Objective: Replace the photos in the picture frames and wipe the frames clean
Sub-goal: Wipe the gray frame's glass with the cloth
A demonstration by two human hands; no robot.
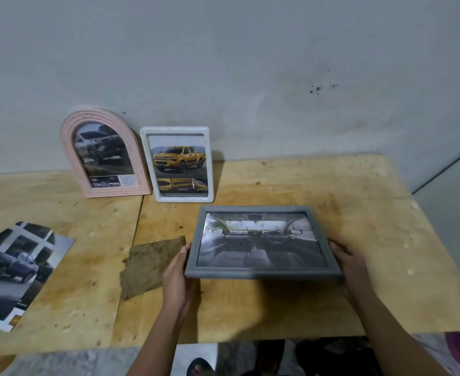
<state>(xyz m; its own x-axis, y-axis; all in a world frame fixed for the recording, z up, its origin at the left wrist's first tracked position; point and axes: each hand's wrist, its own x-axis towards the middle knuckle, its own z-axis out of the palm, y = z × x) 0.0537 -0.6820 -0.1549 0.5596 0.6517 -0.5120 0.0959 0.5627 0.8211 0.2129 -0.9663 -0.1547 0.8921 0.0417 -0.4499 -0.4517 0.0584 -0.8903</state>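
Observation:
A grey rectangular frame [261, 274] with a car-interior photo is held a little above the wooden table, face up and tilted toward me. My left hand [176, 272] grips its left edge and my right hand [348, 264] grips its right edge. A brown cloth [149, 265] lies flat on the table just left of my left hand. Against the wall lean a pink arched frame [69, 147] with a dark truck photo and a white frame [210, 158] with a yellow pickup photo. Loose printed car photos [14, 270] lie at the far left.
The plywood table [372, 213] has a seam running from the pink frame toward its front edge. Its right edge and front edge drop to the floor. A foot [199, 367] shows below the front edge. The grey wall [250, 63] stands right behind the leaning frames.

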